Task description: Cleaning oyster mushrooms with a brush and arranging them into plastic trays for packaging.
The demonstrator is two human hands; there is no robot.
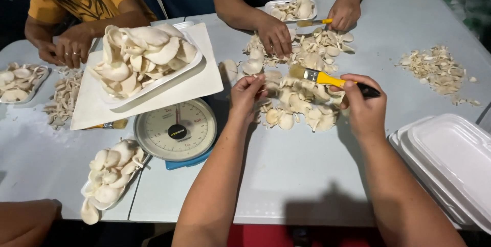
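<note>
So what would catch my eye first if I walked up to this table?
Probably the heaped tray of pale mushrooms on the kitchen scale, left of centre. Next, the yellow-handled brush in the person's right hand, held over a loose pile of mushrooms while the left hand pinches one. Two other people sit across the table, handling mushrooms too.

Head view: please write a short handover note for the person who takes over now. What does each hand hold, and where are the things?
Left hand: pinches a mushroom over the loose mushroom pile.
Right hand: grips a yellow-handled brush, bristles toward that mushroom.
Nearby: dial scale bearing a heaped tray; a filled tray at left; empty foam trays at right; trimmings far right.
Done: some trays filled.
Left: the loose pile.
</note>
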